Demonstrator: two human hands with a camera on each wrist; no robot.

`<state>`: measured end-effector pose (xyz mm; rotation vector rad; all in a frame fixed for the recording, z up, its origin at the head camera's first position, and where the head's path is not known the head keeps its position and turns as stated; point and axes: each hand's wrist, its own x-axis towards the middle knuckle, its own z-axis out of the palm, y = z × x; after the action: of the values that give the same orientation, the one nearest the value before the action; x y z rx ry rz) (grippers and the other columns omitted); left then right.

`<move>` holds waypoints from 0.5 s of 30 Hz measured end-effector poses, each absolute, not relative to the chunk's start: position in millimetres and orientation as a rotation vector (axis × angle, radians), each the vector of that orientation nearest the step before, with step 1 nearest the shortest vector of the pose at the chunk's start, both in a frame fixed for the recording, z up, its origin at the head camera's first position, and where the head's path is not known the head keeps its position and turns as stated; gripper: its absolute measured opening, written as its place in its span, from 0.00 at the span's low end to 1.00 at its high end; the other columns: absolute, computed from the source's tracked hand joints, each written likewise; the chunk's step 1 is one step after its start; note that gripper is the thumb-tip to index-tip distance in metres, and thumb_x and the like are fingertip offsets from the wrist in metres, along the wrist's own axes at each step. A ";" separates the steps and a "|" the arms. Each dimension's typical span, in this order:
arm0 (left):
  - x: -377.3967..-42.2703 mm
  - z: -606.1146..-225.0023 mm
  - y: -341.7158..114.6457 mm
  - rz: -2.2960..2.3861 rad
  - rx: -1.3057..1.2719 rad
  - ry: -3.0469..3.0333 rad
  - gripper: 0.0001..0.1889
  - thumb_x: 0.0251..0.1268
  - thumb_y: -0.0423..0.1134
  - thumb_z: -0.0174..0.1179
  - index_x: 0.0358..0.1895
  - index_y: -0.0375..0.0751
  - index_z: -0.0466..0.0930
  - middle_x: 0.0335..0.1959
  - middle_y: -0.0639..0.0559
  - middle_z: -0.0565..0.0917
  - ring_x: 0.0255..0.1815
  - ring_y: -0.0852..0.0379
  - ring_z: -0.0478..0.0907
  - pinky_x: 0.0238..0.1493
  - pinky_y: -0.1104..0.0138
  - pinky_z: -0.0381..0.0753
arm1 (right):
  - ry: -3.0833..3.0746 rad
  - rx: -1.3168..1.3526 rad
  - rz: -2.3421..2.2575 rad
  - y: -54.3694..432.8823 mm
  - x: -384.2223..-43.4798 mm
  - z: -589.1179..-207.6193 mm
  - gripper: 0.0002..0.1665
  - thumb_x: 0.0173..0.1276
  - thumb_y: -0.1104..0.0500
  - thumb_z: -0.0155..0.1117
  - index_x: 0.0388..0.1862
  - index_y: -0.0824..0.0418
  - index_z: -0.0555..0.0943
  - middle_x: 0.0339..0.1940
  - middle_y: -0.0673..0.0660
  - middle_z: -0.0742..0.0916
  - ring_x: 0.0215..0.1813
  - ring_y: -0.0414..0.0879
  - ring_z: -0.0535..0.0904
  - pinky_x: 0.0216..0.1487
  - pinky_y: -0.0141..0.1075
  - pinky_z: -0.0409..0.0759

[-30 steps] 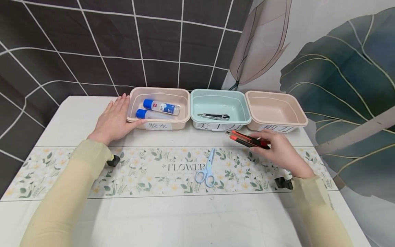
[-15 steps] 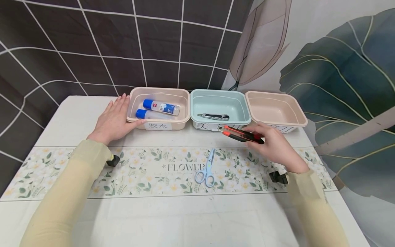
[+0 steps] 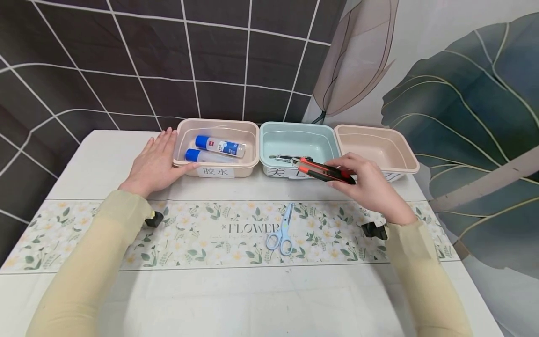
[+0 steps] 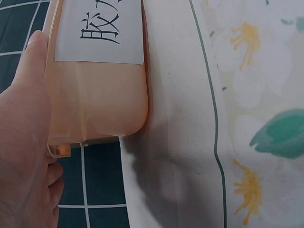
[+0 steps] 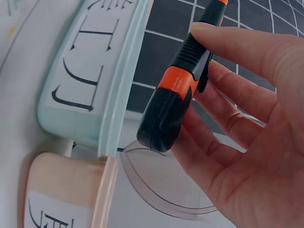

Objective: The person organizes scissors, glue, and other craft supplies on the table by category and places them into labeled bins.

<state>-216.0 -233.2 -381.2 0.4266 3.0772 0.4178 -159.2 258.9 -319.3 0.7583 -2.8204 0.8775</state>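
Note:
Between thumb and fingers, my right hand [image 3: 368, 185] pinches a black and red utility knife [image 3: 324, 171], seen end-on with its orange band in the right wrist view [image 5: 175, 90]. The knife overlaps the front rim of the blue basket [image 3: 269, 140], in which a smaller grey utility knife [image 3: 280, 158] lies. My left hand [image 3: 153, 161] rests with straight fingers along the left side of the left pink basket [image 3: 181, 131], thumb at its front rim. Two blue-capped glue bottles [image 3: 221, 146] lie in that basket.
A right pink basket [image 3: 379, 145] adjoins the blue one. Light blue scissors [image 3: 283, 234] lie on the flowered strip of the tablecloth [image 3: 202, 299]. Paper labels mark the basket fronts. A dark gridded cloth [image 3: 219, 56] hangs behind.
My right hand has carried the black and red utility knife left and away from me, up to the blue basket's front rim. The left hand has stayed put.

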 end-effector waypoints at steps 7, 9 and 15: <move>-216.3 -381.5 -233.8 0.414 0.433 3.085 0.60 0.68 0.75 0.45 0.80 0.26 0.36 0.82 0.31 0.41 0.82 0.37 0.38 0.79 0.51 0.29 | -2.794 0.745 0.907 256.5 -171.7 -312.6 0.25 0.59 0.68 0.79 0.57 0.61 0.86 0.47 0.54 0.84 0.47 0.49 0.82 0.51 0.51 0.84; -216.6 -381.7 -233.7 0.420 0.433 3.085 0.60 0.68 0.75 0.46 0.80 0.26 0.36 0.82 0.31 0.41 0.82 0.37 0.38 0.79 0.51 0.29 | -2.785 0.731 0.911 256.0 -175.1 -310.7 0.25 0.59 0.68 0.78 0.57 0.62 0.86 0.48 0.54 0.85 0.47 0.50 0.82 0.52 0.52 0.84; -216.2 -380.9 -232.9 0.422 0.432 3.086 0.60 0.68 0.75 0.46 0.80 0.27 0.36 0.82 0.31 0.41 0.82 0.37 0.38 0.79 0.51 0.30 | -2.799 0.661 0.942 253.6 -185.7 -304.3 0.24 0.61 0.66 0.77 0.58 0.61 0.85 0.50 0.57 0.84 0.48 0.54 0.82 0.56 0.56 0.80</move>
<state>-216.2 -232.9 -380.9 0.4322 3.0858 0.4217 -185.7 253.6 -304.3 0.6611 -2.7991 0.9420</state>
